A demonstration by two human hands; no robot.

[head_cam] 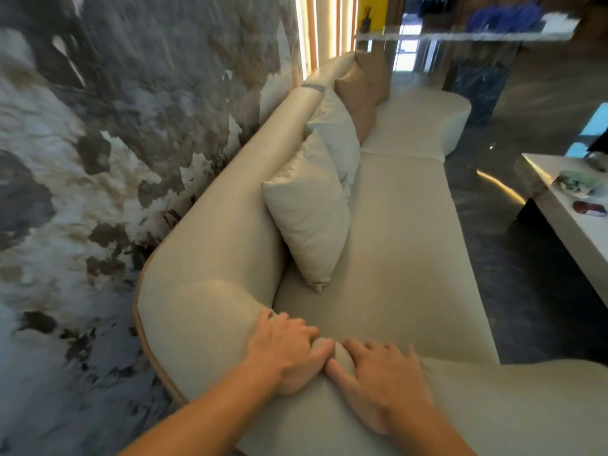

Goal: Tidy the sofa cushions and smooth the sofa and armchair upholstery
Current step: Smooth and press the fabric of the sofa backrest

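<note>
A long cream sofa [404, 225] runs away from me along the marbled wall. Both hands rest palm-down on its near rounded armrest [204, 327]. My left hand [289, 353] lies flat with fingers spread over the armrest's inner edge. My right hand [385, 380] presses beside it, fingertips nearly touching the left, with a small fold of upholstery bulging between them. A cream cushion [309, 222] leans upright against the backrest. A second cream cushion [339, 133] stands behind it, and tan cushions [362, 90] sit at the far end.
The grey and white marbled wall [115, 143] is close on the left. A white low table [566, 205] with small items stands at the right over a dark glossy floor [513, 264]. A marble counter [467, 34] crosses the top right.
</note>
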